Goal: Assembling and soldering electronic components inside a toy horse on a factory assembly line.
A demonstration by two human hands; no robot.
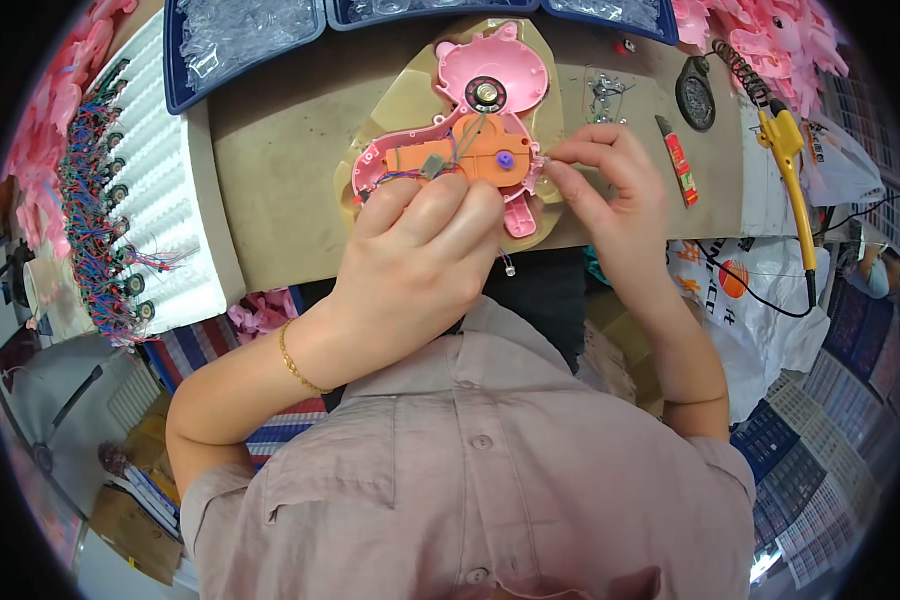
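A pink plastic toy shell (500, 70) lies open on a tan jig (410, 100) on the bench, with a round speaker (485, 94) in its upper part and an orange inner module (475, 155) with a purple knob and coloured wires below. My left hand (420, 250) rests on the shell's lower left edge, fingertips pressing near the wires. My right hand (600, 180) pinches something small at the shell's right edge. A small clear LED on thin wires (509, 268) dangles below the left hand.
A white foam tray (170, 220) on the left carries several wired speakers (100, 200). Blue bins (240, 40) of clear parts line the far edge. A yellow soldering iron (795, 170), a red cutter (678, 160), a black round stand (695, 92) and loose screws (602, 95) lie at right.
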